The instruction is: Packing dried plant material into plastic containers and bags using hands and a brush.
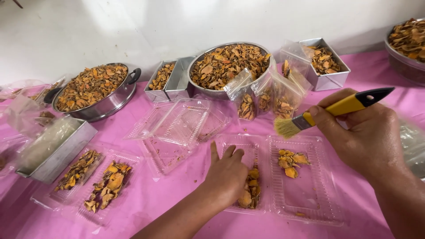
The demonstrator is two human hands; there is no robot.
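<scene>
My right hand (365, 137) grips a yellow and black brush (334, 109), its pale bristles hanging just above the far edge of an open clear plastic clamshell box (310, 194). My left hand (226, 173) rests palm down on the box's left half, pressing on dried orange slices (250, 191) there. A small heap of orange slices (292, 159) lies in the right half, below the bristles.
A second filled clamshell (90, 179) lies at the left, empty clear boxes (177, 128) in the middle. Behind stand a steel pot (95, 95), a strainer bowl (228, 66), metal tins (325, 62), small filled bags (265, 99) and another bowl (407, 44) on the pink cloth.
</scene>
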